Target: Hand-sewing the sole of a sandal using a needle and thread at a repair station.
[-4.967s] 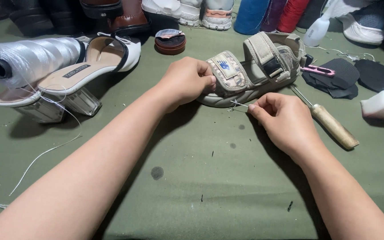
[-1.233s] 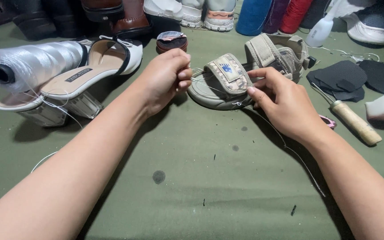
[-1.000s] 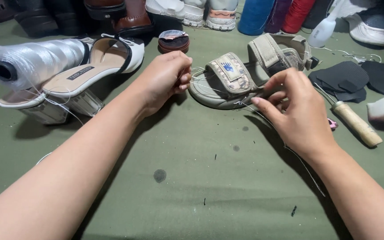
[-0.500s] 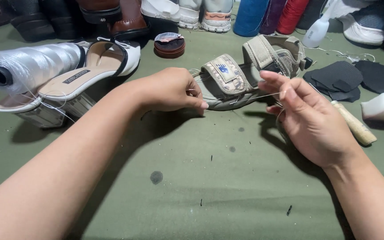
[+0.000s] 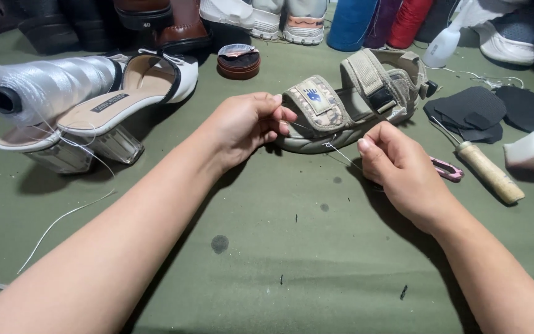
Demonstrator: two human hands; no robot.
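Observation:
A beige strapped sandal [image 5: 353, 102] lies on its sole on the green table [image 5: 279, 247]. My left hand [image 5: 245, 124] rests at the sandal's toe, fingers curled and pinching the thread there. My right hand [image 5: 400, 170] is just in front of the sandal's side, fingers pinched on a thin white thread [image 5: 341, 151] that runs to the sole edge. A wooden-handled awl [image 5: 486, 173] lies to the right of that hand, and a small pink tool [image 5: 447, 168] shows beside it.
A spool of clear white thread [image 5: 38, 86] and a white heeled shoe [image 5: 112, 105] sit at the left. A round brown tin [image 5: 238, 60], black sole pieces [image 5: 477, 111], coloured thread cones [image 5: 378, 21] and several shoes line the back. A loose thread [image 5: 50, 229] trails at the left.
My right hand has dropped from beside the sandal's straps to the table in front of it, drawing the thread taut. My left hand has moved back onto the sandal's toe.

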